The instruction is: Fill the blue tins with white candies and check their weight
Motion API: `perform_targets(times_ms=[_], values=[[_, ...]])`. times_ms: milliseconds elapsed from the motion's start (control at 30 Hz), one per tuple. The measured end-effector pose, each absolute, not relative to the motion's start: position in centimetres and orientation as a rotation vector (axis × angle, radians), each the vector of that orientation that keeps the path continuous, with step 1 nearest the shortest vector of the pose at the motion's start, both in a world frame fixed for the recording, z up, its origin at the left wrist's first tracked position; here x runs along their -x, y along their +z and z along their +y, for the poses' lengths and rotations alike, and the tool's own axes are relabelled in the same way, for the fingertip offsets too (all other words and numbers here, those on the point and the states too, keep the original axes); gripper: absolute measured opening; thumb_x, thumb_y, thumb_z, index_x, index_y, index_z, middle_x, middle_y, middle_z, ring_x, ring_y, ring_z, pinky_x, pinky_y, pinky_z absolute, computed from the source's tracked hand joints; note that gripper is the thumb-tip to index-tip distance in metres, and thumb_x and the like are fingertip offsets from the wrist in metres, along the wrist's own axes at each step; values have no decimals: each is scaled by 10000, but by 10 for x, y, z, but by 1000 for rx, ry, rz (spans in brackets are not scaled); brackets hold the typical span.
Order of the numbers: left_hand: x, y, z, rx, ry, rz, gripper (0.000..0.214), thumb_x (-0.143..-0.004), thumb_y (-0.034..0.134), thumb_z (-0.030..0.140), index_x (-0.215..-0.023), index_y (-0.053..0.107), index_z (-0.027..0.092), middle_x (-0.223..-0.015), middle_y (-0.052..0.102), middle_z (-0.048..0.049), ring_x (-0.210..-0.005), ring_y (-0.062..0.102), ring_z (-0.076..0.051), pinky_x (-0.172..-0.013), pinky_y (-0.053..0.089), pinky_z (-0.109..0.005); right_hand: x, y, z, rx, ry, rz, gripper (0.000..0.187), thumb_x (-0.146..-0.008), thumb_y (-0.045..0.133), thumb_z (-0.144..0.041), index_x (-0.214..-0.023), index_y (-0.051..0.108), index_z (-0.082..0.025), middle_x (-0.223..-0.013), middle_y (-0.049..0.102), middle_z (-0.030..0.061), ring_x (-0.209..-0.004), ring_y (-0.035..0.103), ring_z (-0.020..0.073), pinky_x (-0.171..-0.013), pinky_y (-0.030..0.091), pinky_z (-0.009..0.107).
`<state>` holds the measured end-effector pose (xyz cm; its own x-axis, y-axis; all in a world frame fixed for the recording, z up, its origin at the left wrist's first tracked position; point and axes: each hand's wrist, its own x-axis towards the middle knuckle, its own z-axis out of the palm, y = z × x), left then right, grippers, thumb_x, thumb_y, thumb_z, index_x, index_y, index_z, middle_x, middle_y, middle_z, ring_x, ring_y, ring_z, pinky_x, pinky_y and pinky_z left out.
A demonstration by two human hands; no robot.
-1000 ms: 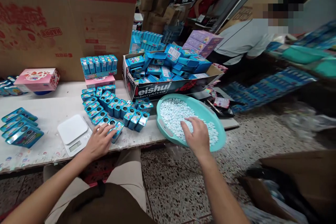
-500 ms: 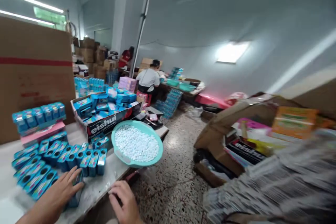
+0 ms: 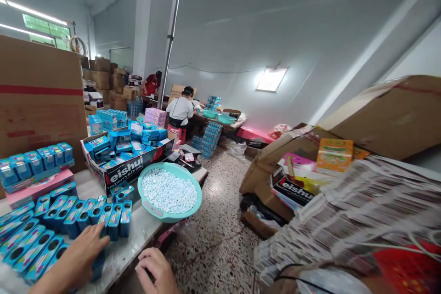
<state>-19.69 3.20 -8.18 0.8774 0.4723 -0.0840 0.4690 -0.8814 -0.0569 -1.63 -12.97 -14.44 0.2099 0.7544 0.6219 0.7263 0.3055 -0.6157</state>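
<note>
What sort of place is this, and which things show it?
Probably a packing workshop: a rounded turquoise plastic basin of pale pellets, a printed black cardboard box of blue containers, and stacked brown cardboard cartons.

Location type: packing workshop, hand-operated. Indicators are as follows. The near worktable [image 3: 139, 227] carries rows of identical blue containers [image 3: 74, 211] with round openings, plus a turquoise basin [image 3: 172, 217] of small white pellets [image 3: 168, 190]. A printed carton [image 3: 119, 172] holds further blue units in bulk. At the rear, brown shipping boxes [image 3: 101, 78] are stacked in quantity. A seated person in a white top [image 3: 179, 110] occupies a second worktable [image 3: 237, 124], which bears similar basins [image 3: 226, 120]. The speckled hard floor [image 3: 220, 202], plain walls [image 3: 220, 32] and overhead strip lights [image 3: 34, 12] are consistent with industrial premises.
</note>
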Motion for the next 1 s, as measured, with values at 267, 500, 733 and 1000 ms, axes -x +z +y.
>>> perform_targets(times_ms=[267,500,733,1000], values=[[188,-75,26,3023,68,-560,447,-602,773,217,-1016,604,215,-1117,598,-89,-1023,540,-250,-836,385,-336,21,-135,-143,1504,217,-1514,189,-874,480,-209,-825,663,-205,-919,643,61,-903,596,165,-817,479,299],[198,-52,-13,2983,-118,-513,110,-857,514,203,-940,582,226,-893,604,-33,-854,505,-177,-749,323,-322,16,-154,-147,1505,238,-1494,169,-864,520,-259,-846,674,-191,-934,654,78,-906,595,189,-843,468,357],[287,-24,-69,2827,-561,-1319,385,-866,496,430,-1182,489,211,-1032,578,-68,-957,501,-209,-826,400,-336,19,-152,-130,1532,241,-1357,232,-870,500,-317,-816,679,-180,-889,659,87,-869,600,200,-829,467,370],[387,-63,-32,2362,-570,-2082,385,-812,564,447,-1131,551,232,-1000,516,-46,-810,583,-174,-719,465,-278,50,-143,-119,1504,299,-1420,231,-865,497,-324,-800,671,-187,-887,658,78,-870,606,200,-823,476,375]])
